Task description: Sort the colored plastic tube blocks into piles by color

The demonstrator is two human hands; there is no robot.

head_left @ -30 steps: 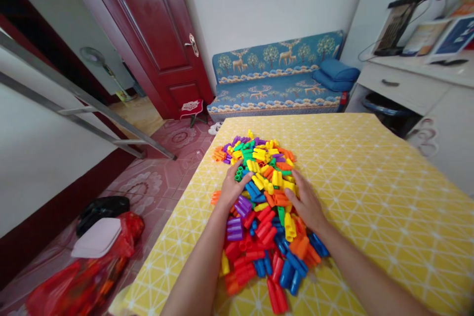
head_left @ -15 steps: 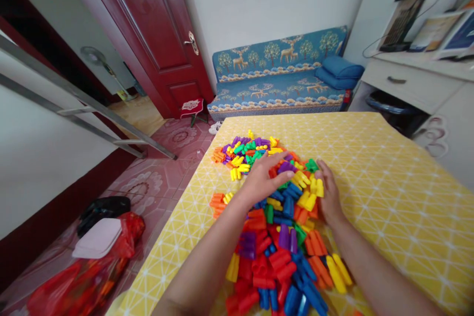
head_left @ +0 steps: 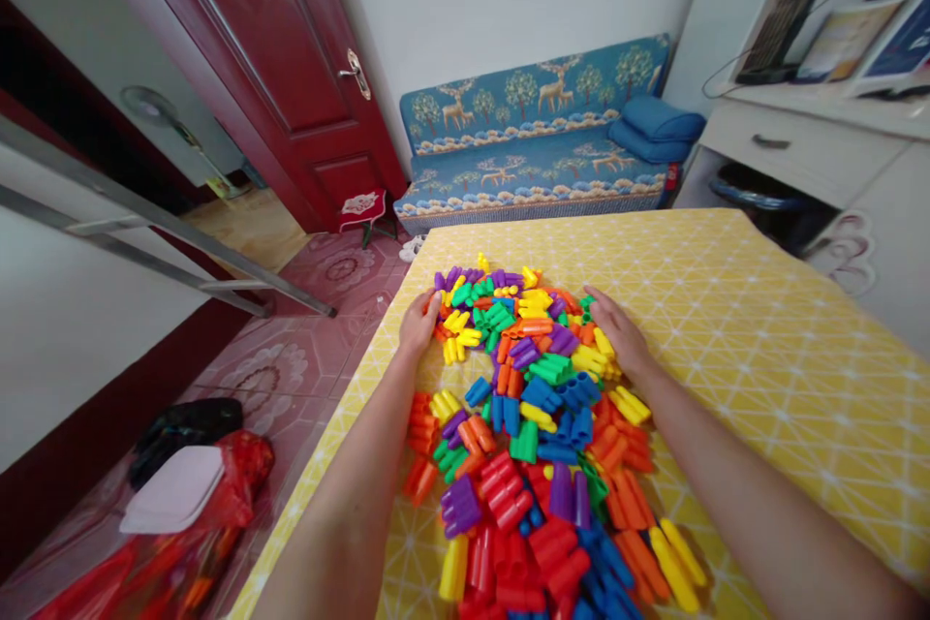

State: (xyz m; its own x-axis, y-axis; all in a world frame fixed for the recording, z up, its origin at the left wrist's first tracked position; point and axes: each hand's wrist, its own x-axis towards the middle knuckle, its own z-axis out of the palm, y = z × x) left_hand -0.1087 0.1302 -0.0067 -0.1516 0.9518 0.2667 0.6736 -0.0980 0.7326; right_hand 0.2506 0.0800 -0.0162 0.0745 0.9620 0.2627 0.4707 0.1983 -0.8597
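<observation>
Many plastic toy building pieces (head_left: 524, 442), shaped like joined tubes in red, blue, orange, yellow, green and purple, lie heaped on the table. At the far left edge of the heap, my left hand (head_left: 419, 322) rests against some orange and yellow pieces, its fingers apart and not wrapped round anything. My right hand (head_left: 619, 337) lies along the right edge with its fingers stretched forward, touching or close beside yellow and green pieces. Its palm side is partly hidden.
A yellow patterned cloth (head_left: 762, 358) covers the table. Beyond it stand a blue sofa (head_left: 509, 176), a red door (head_left: 268, 48) and a white cabinet (head_left: 814, 155). Red plastic bags (head_left: 247, 475) lie on the floor at left, beside a metal ladder (head_left: 145, 213).
My left hand has moved left from above the middle of the heap to its left edge, uncovering pieces there. My right hand stays at the right edge, its fingers now straighter. The view has shifted slightly.
</observation>
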